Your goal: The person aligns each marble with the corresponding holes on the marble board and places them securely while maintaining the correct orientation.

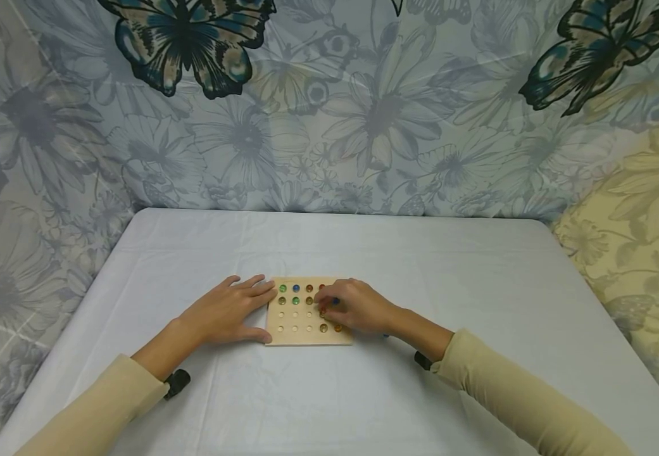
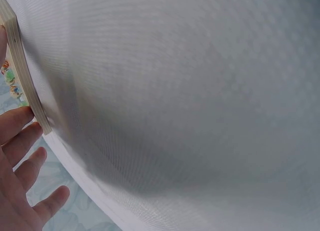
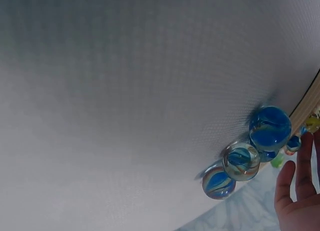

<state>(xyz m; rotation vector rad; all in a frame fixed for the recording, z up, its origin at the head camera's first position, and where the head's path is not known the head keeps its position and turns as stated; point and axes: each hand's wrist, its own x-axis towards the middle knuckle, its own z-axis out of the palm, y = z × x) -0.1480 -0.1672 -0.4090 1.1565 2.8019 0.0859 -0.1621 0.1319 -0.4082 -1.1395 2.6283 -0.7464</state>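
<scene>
board (image 1: 302, 322) flat on the table (image 1: 454, 266); marbles (image 1: 296, 288) sit in its two far rows and near right corner; loose marbles (image 3: 270, 128) beside its right edge; left hand (image 1: 223, 313): fingers spread, thumb touching board's left edge; right hand (image 1: 360, 307) over right side: fingers bent toward thumb; whether they clamp a marble, cannot tell.

Board (image 1: 302, 322) wood, probably smooth; marbles (image 3: 270, 128) glossy glass; tablecloth (image 1: 329, 399) matt, finely woven.

A wooden board (image 1: 302, 308), partly filled with coloured marbles (image 1: 296, 301), is laid flat between the left and right edges of the bench (image 1: 318, 392).
</scene>
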